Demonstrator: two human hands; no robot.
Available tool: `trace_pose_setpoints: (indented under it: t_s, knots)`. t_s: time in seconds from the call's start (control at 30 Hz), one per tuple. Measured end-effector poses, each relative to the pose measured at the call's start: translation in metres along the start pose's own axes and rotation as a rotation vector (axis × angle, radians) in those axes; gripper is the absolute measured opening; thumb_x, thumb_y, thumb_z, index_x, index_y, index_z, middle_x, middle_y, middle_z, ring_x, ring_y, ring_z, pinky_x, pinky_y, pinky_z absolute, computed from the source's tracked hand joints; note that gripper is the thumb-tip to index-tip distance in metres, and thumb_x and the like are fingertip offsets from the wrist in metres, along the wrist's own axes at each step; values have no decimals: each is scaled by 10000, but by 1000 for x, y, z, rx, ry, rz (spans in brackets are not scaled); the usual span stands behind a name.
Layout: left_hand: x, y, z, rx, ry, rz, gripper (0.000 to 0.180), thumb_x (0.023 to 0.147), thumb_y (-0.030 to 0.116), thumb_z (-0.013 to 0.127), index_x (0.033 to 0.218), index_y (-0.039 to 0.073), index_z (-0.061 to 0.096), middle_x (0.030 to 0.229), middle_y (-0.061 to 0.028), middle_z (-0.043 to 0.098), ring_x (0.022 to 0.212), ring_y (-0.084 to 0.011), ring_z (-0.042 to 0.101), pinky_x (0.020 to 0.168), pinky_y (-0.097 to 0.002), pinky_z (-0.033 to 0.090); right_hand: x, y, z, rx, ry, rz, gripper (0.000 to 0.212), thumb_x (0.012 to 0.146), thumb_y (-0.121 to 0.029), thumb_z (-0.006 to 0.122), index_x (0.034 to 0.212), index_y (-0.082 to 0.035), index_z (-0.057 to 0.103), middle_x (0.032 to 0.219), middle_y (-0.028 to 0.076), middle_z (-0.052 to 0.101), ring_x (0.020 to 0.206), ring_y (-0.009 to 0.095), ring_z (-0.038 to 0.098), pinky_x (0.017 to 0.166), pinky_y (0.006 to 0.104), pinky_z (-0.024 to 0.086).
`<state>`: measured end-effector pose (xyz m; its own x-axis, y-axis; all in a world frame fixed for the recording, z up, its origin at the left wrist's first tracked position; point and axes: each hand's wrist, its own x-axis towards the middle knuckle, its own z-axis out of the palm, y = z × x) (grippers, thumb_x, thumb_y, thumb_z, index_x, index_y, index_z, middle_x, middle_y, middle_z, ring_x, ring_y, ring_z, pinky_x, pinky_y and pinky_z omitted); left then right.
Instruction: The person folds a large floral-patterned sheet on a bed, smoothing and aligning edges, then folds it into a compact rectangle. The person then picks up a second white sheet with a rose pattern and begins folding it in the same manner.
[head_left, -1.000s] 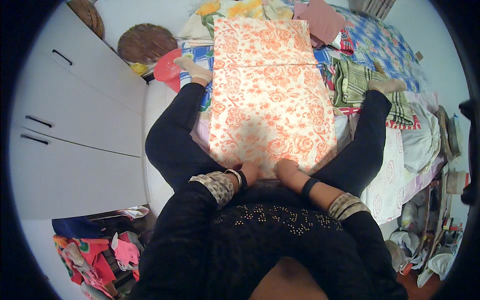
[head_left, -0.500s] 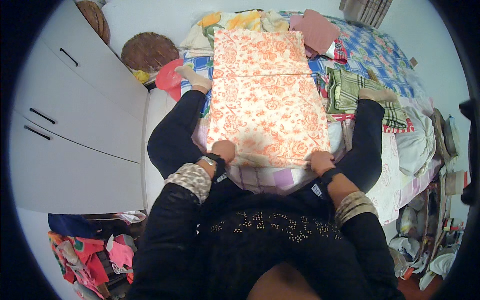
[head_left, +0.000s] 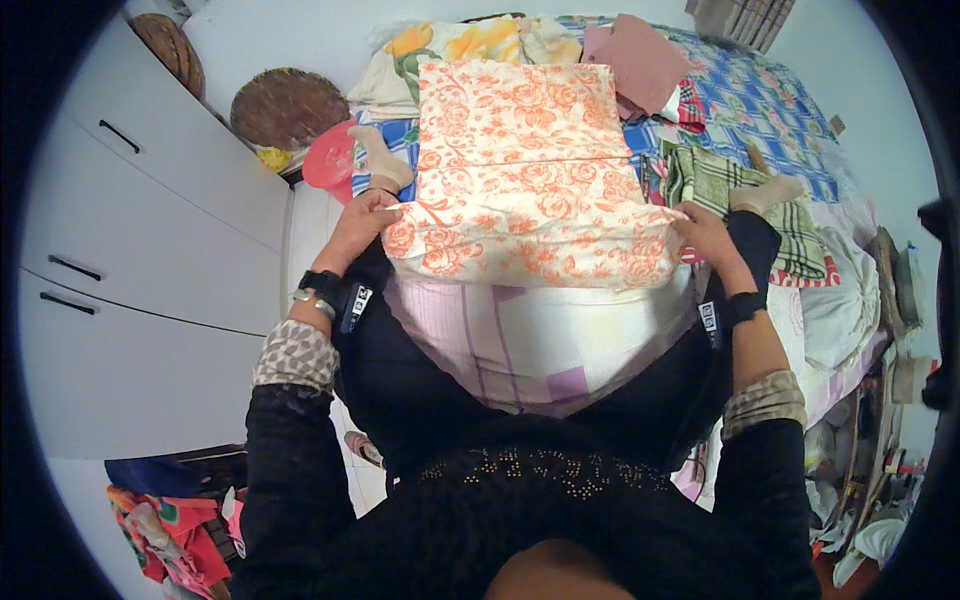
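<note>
A white cloth with orange flowers (head_left: pixel 530 110), flat and folded, lies on the bed between my spread legs. Its near part is lifted and doubled back toward the far part, with a loose, wavy lower edge. My left hand (head_left: pixel 371 217) pinches the left corner of this lifted part. At the opposite corner my right hand (head_left: pixel 706 236) grips the cloth as well. Both hands sit about level, at either end of the raised edge. Under it, a pale sheet with purple checks (head_left: pixel 480 345) shows between my thighs.
A green plaid folded cloth (head_left: pixel 705 180) lies by my right foot. Pink folded fabric (head_left: pixel 645 65) and a yellow-flowered blanket (head_left: pixel 450 50) are piled at the far side. A red plastic basin (head_left: pixel 330 163) stands by my left foot, near white cabinets (head_left: pixel 160 260).
Both hands have moved away from me and apart, lifting the near edge of the flowered cloth and carrying it over toward the far part. More of the checked sheet is uncovered.
</note>
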<state>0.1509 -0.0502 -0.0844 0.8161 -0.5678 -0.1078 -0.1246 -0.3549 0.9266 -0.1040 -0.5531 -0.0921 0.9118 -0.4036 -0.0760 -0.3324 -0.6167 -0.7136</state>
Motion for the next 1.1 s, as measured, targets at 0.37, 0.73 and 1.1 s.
trace_pose_setpoints:
  t_s: [0.37,0.73,1.1]
  knots:
    - [-93,33,8,210,-746,-289,213,823,-9,668,1030,19,626,880,-20,636,797,-122,583,739,-282,472,-74,-4,-44,239,-719,332,139,846,14,652,983,-5,661,877,1,656,818,96,611,771,261,498]
    - [-91,51,10,251,-764,-104,210,813,6,679,1022,19,668,887,-105,677,821,-242,652,729,-341,491,-45,-18,-59,236,-573,333,138,832,-4,648,968,-3,669,875,0,650,821,86,597,774,249,478]
    - [-135,46,22,274,-492,-15,189,818,-13,646,1002,25,631,983,-77,671,877,-223,637,757,-336,501,-77,-1,-34,92,-476,228,146,818,-19,632,962,-15,659,838,-14,621,801,85,568,745,251,454]
